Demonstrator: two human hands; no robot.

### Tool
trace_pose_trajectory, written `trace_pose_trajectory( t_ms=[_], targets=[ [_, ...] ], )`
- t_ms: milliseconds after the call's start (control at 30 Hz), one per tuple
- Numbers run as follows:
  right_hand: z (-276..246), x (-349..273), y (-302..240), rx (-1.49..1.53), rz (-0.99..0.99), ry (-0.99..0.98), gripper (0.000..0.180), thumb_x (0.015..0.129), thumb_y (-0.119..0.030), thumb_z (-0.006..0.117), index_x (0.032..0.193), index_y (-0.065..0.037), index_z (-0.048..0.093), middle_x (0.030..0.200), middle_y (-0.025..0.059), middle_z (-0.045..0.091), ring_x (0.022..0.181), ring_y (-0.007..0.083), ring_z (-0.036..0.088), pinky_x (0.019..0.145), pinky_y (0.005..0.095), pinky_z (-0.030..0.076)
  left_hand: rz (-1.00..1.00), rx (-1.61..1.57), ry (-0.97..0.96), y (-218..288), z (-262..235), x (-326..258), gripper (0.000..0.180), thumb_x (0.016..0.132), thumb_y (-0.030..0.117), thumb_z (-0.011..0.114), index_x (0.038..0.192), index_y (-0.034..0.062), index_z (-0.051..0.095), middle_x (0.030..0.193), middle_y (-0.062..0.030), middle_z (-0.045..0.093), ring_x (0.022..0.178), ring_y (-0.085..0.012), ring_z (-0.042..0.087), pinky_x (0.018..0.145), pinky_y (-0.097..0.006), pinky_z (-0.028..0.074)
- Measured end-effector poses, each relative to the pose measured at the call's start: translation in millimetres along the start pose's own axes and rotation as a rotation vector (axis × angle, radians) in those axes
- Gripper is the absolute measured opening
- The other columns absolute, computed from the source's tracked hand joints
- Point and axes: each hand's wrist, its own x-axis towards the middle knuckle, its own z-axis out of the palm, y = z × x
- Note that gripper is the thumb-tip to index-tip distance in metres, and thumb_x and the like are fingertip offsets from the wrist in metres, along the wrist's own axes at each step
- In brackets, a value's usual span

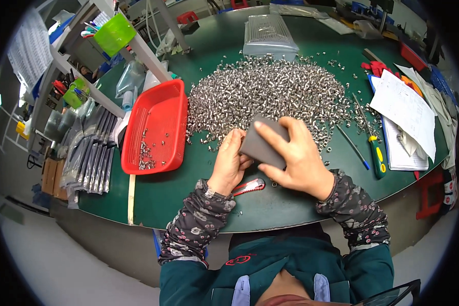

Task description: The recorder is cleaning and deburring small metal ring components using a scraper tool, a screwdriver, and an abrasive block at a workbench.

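The right hand point(303, 158) is gripping a dark grey, matte, rectangular block point(261, 146), its index finger lying along the face and its thumb pressing near the lower edge. The left hand point(224, 167) is meeting the block's left edge with its fingers curled narrowly together; whether they are pinching a small part behind that edge, I cannot tell. The block is hanging tilted above the dark green table point(290, 211), just in front of a broad heap of small, shiny metal cylindrical pieces point(270, 84).

The step in hand is probably working or checking a single piece against the block, though the contact itself is hiding behind it. The next move is likely calling for a slight turn of the block, bringing the contact into sight, with the left fingers giving it light support.

A red perforated plastic basket point(179, 137) is standing left of the heap, holding some loose metal pieces point(147, 159). A red-and-silver utility knife point(249, 187) is lying just beside the left wrist, needing clearance.
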Motion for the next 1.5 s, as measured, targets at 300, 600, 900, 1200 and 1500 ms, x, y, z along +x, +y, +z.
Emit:
trace_pose_trajectory(
  t_ms=[300,600,900,1200,1500],
  targets=[
    [6,-4,11,0.019,-0.119,0.004,0.059,0.058,-0.021,0.065,0.114,-0.012,0.047,0.097,0.0205,0.043,0.083,0.0313,0.046,0.073,0.0392,0.038,-0.044,0.001,0.121,-3,22,1,0.026,0.089,0.031,0.036,0.078,0.0086,0.042,0.062,0.0011,0.036,0.047,-0.0045,0.032,0.035,-0.015,0.024],
    [12,-10,11,-0.016,-0.175,0.0,0.052,0.058,-0.023,0.064,0.108,-0.013,0.051,0.095,0.0191,0.045,0.08,0.0291,0.045,0.07,0.0379,0.036,-0.114,-0.109,0.304,-4,35,1,0.022,0.089,0.027,0.037,0.076,0.0098,0.043,0.059,0.002,0.034,0.042,-0.0053,0.027,0.033,-0.016,0.018],
    [13,-3,27,-0.228,0.078,0.034,0.054,0.057,-0.022,0.063,0.109,-0.01,0.051,0.093,0.0181,0.046,0.082,0.032,0.045,0.072,0.0401,0.037,-0.16,-0.155,-0.262,-8,-17,-2,0.021,0.089,0.027,0.037,0.081,0.01,0.046,0.06,0.0022,0.042,0.041,-0.0052,0.029,0.033,-0.016,0.02],
    [13,0,34,-0.182,0.048,0.107,0.054,0.057,-0.021,0.064,0.108,-0.01,0.052,0.095,0.0199,0.045,0.084,0.0327,0.045,0.073,0.0401,0.038,-0.14,-0.12,-0.256,-3,-14,0,0.019,0.089,0.028,0.036,0.083,0.0135,0.045,0.059,0.0035,0.038,0.04,-0.0043,0.025,0.033,-0.016,0.02],
    [0,-9,43,-0.221,0.12,0.121,0.049,0.062,-0.023,0.062,0.109,-0.012,0.051,0.093,0.0174,0.044,0.085,0.0304,0.044,0.073,0.0388,0.037,-0.158,-0.144,-0.227,-2,-13,1,0.024,0.09,0.029,0.033,0.079,0.0096,0.042,0.063,0.0019,0.034,0.046,-0.0049,0.028,0.035,-0.016,0.022]
  ],
)
